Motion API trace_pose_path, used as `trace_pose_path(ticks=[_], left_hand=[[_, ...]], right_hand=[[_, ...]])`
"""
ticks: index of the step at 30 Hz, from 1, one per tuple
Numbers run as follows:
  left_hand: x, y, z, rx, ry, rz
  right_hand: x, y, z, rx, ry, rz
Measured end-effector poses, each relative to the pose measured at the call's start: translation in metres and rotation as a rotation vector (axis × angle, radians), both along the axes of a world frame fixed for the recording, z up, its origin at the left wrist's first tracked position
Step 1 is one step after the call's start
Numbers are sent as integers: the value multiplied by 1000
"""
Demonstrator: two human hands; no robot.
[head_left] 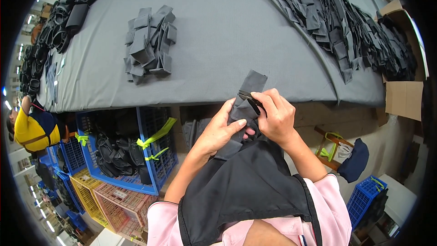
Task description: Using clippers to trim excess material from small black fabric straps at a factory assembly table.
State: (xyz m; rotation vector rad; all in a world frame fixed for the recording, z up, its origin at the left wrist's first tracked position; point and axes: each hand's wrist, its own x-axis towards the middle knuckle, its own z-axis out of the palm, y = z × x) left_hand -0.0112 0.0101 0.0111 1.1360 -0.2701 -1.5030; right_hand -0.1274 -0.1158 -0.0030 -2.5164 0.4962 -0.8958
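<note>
Close to the table's front edge, my left hand [218, 132] is closed around a dark grey fabric strip [254, 82], its thumb lying across the folded cloth. The strip's free end points up and away from me. My right hand [278, 115] is closed at the same spot, pinching a small black tool [246, 96] that looks like thread snips and lies against the strip. Its far parts are hidden by the fingers. More grey cloth hangs below my hands, over the black apron [250, 187].
A pile of folded grey fabric pieces [150, 43] lies on the grey-covered table [218, 32]. More strips [337, 23] spread at right, beside a cardboard box [404, 100]. Black rolled items [63, 18] line the left. Below stand a blue crate [157, 155] and a wooden stool [330, 148]. Another person [36, 127] is at far left.
</note>
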Motion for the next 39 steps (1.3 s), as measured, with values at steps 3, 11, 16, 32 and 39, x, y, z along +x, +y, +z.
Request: trace_pose_path(ticks=[3, 11, 16, 32, 39], left_hand=[[-1, 0, -1, -1, 2, 5], [-2, 0, -3, -5, -15, -7], [3, 3, -6, -75, 134, 92], [1, 3, -3, -87, 147, 139], [1, 0, -2, -96, 132, 137]], right_hand=[[-1, 1, 0, -55, 18, -6], [-3, 3, -1, -69, 53, -11], [-17, 0, 5, 343, -132, -152], [-15, -3, 4, 29, -2, -69], [-18, 0, 4, 604, -168, -99]])
